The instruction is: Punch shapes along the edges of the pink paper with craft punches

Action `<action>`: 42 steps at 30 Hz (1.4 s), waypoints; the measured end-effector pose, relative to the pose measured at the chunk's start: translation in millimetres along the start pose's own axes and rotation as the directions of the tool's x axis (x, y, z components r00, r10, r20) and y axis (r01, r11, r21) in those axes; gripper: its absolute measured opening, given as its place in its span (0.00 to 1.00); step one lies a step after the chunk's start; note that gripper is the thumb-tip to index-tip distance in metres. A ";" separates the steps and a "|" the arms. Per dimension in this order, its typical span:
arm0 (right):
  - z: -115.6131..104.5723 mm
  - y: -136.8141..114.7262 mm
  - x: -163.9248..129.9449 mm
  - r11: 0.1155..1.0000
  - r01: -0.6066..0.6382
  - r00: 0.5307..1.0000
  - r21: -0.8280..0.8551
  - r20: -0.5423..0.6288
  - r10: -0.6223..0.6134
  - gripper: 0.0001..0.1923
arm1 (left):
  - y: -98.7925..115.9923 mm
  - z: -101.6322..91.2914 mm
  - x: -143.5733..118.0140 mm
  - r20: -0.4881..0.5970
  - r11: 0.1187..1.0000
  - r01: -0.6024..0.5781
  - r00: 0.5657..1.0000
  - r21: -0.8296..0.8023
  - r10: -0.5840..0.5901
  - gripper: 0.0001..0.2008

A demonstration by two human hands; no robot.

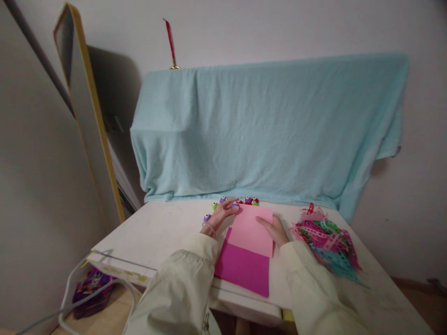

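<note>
Pink paper [252,229] under both flat hands, grips released, paper scraps [326,246] right.

looks like a room in a home, set up as a craft corner: small white table [157,232] pushed against a plain wall, light blue blanket [268,130] draped over something behind it, framed mirror [87,97] leaning in the corner, pile of punched paper strips [328,244], pink paper sheets [249,232], little colourful punches [244,201].

I see a light blue blanket [268,130] draped behind the white table [157,232]. Punched paper scraps [328,246] heap at right, and a gold-framed mirror [87,107] leans left.
</note>
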State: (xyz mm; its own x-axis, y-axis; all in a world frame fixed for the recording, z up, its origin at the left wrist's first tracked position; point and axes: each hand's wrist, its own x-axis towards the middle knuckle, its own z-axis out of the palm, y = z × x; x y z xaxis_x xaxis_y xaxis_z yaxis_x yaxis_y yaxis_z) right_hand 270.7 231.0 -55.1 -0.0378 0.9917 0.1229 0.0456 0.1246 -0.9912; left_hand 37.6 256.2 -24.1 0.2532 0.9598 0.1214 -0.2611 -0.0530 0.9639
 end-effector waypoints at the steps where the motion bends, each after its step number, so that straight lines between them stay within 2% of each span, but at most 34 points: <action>1: 0.4 -0.3 0.2 1.000 0.005 1.000 -0.005 -0.005 -0.005 0.20 | -0.6 0.4 0.4 -0.005 1.000 -0.001 1.000 -0.006 0.001 0.31; 5: 1.6 -3.9 0.8 0.999 0.045 0.998 -0.008 0.033 -0.045 0.20 | -4.0 1.1 2.8 -0.022 1.000 -0.004 1.000 -0.004 0.004 0.29; 8: 0.7 -7.8 0.2 0.988 0.147 0.986 -0.043 0.091 -0.142 0.18 | -3.8 2.3 3.1 -0.013 1.000 0.000 1.000 -0.014 0.000 0.27; 11: -1.4 -7.7 0.5 0.975 0.204 0.977 -0.089 0.081 -0.197 0.16 | -0.7 3.8 1.9 0.009 0.999 0.008 1.000 -0.052 -0.007 0.24; 14: -3.2 -3.1 2.6 0.973 0.202 0.979 -0.107 0.062 -0.197 0.16 | 1.8 3.1 1.2 -0.006 0.995 -0.008 1.000 -0.102 0.008 0.24; 18: -5.2 2.4 5.1 0.967 0.211 0.978 -0.145 0.032 -0.208 0.14 | -0.6 -3.0 4.2 -0.091 0.986 -0.053 0.995 -0.159 0.039 0.23; 22: -6.9 4.0 5.4 0.967 0.213 0.977 -0.136 0.004 -0.215 0.15 | -7.4 -10.6 10.9 -0.166 0.983 -0.043 0.986 -0.177 0.013 0.21; 26: -7.0 3.5 5.0 0.976 0.190 0.981 -0.110 -0.015 -0.193 0.15 | -12.7 -13.1 15.6 -0.187 0.984 -0.030 0.982 -0.176 -0.003 0.17; 33: -7.1 -0.9 2.5 0.983 0.175 0.983 -0.049 -0.046 -0.177 0.14 | -7.1 -7.9 9.9 -0.068 0.983 -0.022 0.998 -0.185 0.010 0.11; 37: -6.9 -3.0 1.3 0.984 0.171 0.982 -0.052 -0.074 -0.174 0.15 | -1.9 -4.4 4.8 0.040 0.981 0.010 0.999 -0.193 -0.002 0.12; 42: -6.8 -4.2 0.4 0.987 0.154 0.984 -0.053 -0.077 -0.158 0.17 | 1.3 0.1 0.7 0.089 0.990 0.079 0.994 -0.118 -0.069 0.15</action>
State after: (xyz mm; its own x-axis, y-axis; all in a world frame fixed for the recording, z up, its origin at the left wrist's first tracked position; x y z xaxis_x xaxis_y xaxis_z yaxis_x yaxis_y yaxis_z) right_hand 277.2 231.1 -50.6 0.0325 0.9590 0.2816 0.0917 0.2777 -0.9563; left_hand 37.5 256.8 -22.7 0.3520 0.9329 0.0756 -0.3485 0.0557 0.9357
